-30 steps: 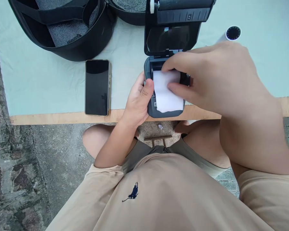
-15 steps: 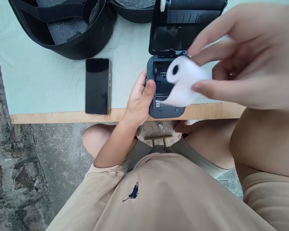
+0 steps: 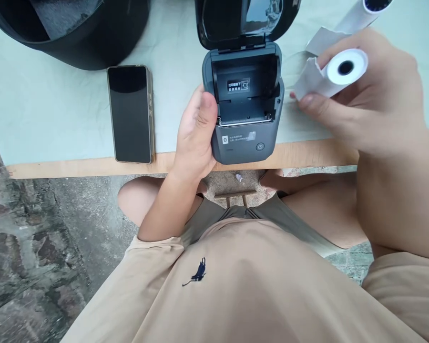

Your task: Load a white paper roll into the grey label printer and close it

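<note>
Printer (image 3: 245, 109), lid (image 3: 232, 24) raised and compartment empty, lies at the bench's (image 3: 71, 114) near edge; my left hand (image 3: 199, 128) is clamped on its side. To its right, my right hand (image 3: 372, 90) pinches a paper roll (image 3: 334, 76) beside a second roll (image 3: 357, 21). Leftward lie a phone (image 3: 130, 114) and, beyond, a black case (image 3: 93, 38).

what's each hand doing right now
Left hand: closed around the side of the open-lidded printer.
Right hand: closed on a white paper roll, its end hanging loose.
</note>
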`<state>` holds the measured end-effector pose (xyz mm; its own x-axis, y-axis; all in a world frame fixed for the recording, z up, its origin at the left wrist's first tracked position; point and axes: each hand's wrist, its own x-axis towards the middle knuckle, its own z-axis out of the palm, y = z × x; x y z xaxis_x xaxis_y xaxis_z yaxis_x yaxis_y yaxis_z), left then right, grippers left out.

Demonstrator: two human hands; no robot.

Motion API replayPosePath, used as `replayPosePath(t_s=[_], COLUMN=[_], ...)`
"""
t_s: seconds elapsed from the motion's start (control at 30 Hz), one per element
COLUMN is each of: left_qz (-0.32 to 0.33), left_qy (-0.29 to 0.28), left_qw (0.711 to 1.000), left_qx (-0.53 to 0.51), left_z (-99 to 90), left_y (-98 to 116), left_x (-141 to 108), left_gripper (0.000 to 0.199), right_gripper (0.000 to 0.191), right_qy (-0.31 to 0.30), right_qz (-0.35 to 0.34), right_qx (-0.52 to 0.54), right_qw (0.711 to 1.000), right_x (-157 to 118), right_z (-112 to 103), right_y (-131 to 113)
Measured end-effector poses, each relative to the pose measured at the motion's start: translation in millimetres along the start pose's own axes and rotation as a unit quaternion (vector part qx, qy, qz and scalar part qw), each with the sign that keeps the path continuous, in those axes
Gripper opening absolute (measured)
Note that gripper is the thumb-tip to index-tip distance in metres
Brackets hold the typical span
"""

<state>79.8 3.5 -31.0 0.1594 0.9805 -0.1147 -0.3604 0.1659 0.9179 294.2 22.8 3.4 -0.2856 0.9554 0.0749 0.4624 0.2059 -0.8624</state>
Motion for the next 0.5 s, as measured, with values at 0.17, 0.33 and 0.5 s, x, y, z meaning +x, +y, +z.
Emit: replayPosePath(t_s=[0.17,0.33,0.5], left_qz=[-0.009,-0.015,0.025], left_qy=[0.009,-0.003,-0.026], left_qw=[1.0,0.999,0.999], left_qx=[0.024,0.038,0.041], left_z=[2.2,-0.6,-4.0], left_y=[0,-4,-10], left_x=[0,1,3], left_gripper=[0.047,0.053,0.052], right_gripper=[0.032,0.06,0.03], right_qy=[-0.004,-0.023,0.136], right_qz=[-0.037,-0.015,-0.064], right_qx=[-0.122,-0.111,-0.038], right_qw=[0.992,0.993,0.988], right_x=[1,3,-1], right_z=[1,1,-15], right_y=[11,13,5])
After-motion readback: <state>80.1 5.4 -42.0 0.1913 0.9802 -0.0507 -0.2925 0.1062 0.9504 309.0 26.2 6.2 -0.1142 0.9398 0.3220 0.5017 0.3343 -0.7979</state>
